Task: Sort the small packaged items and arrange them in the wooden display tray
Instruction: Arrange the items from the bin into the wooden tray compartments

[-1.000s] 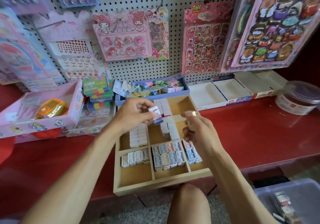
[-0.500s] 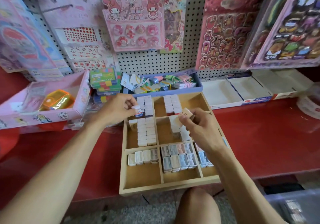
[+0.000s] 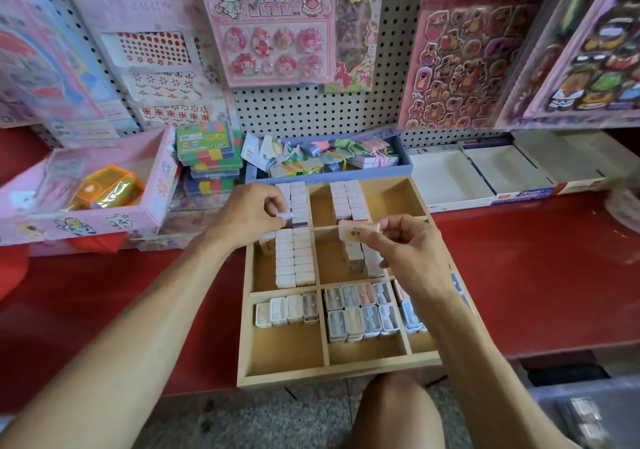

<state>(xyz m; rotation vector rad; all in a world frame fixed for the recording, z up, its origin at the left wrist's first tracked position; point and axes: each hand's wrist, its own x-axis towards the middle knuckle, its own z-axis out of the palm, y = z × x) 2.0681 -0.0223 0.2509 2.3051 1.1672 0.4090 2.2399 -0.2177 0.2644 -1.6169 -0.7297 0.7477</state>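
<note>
Wooden display tray (image 3: 341, 370) sat on the red tabletop (image 3: 540, 275), its near edge jutting past the tabletop's near edge, and was divided into compartments. White packaged items (image 3: 294, 258) stood in two tight rows down the far-left and middle-left compartments, with more white ones (image 3: 349, 200) in the far middle compartment. Pastel cases (image 3: 360, 310) in grey, pink and blue filled the far half of the near middle compartment, and four pale cases (image 3: 285, 310) lined the far side of the near left one. The left hand (image 3: 249, 216) hovered over the far-left compartment, its grip closed with thumb and fingers pinching a small white packet (image 3: 284, 213) just beside the white rows. The right hand (image 3: 412, 251) was above the tray's centre, its grip pinching a cream-coloured packet (image 3: 358, 230) held level between thumb and fingertips. Beyond the tray lay a blue box (image 3: 401, 168) of mixed pastel goods, with a pink box (image 3: 152, 185) to the far left and shallow white boxes (image 3: 450, 185) to the far right. A pegboard (image 3: 311, 109) hung with sticker sheets rose behind.
</note>
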